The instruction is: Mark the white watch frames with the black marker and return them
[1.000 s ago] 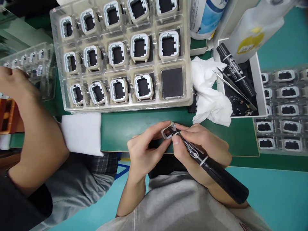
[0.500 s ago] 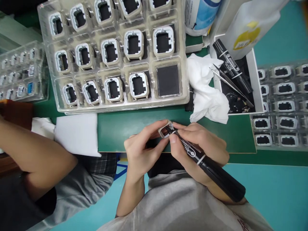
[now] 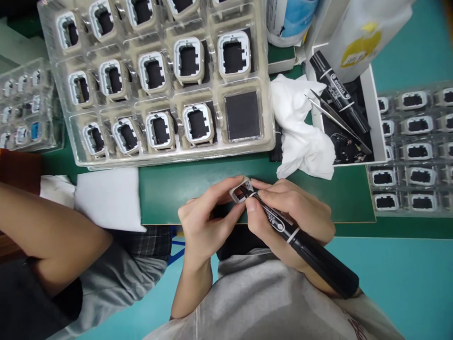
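Note:
Between the thumb and forefinger of my left hand [image 3: 208, 215] is a small pale watch-case-like frame [image 3: 235, 194], tilted so that its opening shows. My right hand [image 3: 292, 212] is closed around a black marker pen [image 3: 295, 236] with white bands and lettering. The pen's tip reaches into the frame's opening; whether it touches the inner wall I cannot tell. Both hands are just above the front edge of the green bench [image 3: 166, 193]. Beyond them, a clear plastic tray [image 3: 141, 158] bears rows of similar frames, and its front right pocket [image 3: 243, 115] shows only a black square.
Right of the tray lie a crumpled white cloth [image 3: 302, 137] and a white box [image 3: 379, 127] holding tweezers [image 3: 338, 123], another marker [image 3: 339, 92] and a bottle [image 3: 371, 38]. More trayed frames [image 3: 419, 151] are far right. Another person's arm [image 3: 53, 226] rests at left near a folded white cloth [image 3: 108, 198].
The view has shifted slightly, so the tray and bench appear a little further left. Both hands keep the same hold on the frame and the marker, with the tip still inside the opening.

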Action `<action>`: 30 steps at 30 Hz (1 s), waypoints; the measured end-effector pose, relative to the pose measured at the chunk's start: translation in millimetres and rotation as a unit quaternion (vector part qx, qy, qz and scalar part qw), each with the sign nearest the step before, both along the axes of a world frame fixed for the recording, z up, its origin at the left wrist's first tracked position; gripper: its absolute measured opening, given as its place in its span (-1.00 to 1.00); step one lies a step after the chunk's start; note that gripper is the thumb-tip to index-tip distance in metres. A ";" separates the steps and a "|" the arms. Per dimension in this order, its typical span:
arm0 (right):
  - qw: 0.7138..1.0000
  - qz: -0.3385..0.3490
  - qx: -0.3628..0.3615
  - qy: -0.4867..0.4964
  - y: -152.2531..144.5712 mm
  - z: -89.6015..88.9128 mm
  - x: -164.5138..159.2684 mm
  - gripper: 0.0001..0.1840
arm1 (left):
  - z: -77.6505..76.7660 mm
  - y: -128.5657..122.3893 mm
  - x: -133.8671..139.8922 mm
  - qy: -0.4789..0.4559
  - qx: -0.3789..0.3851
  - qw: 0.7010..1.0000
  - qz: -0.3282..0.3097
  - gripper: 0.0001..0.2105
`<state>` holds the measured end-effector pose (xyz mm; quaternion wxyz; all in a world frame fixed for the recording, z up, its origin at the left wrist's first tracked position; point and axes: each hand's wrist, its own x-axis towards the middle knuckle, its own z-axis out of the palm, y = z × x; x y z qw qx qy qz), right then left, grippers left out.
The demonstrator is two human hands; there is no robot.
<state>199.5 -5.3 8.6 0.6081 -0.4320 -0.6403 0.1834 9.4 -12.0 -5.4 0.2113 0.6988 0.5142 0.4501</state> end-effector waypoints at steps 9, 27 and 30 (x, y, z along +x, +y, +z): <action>1.000 0.006 -0.008 -0.002 -0.6 0.7 1.0 -0.66 | 1.9 2.1 0.1 -0.032 -0.002 0.999 -0.019 -0.60; 0.993 0.053 -0.073 0.070 -6.2 -8.6 14.9 -0.57 | 5.4 15.7 -3.4 -0.199 -0.077 0.974 -0.072 -0.43; 0.995 0.042 -0.035 0.088 1.2 -5.0 3.1 -0.66 | 2.8 15.8 -2.7 -0.200 -0.062 0.974 -0.082 -0.41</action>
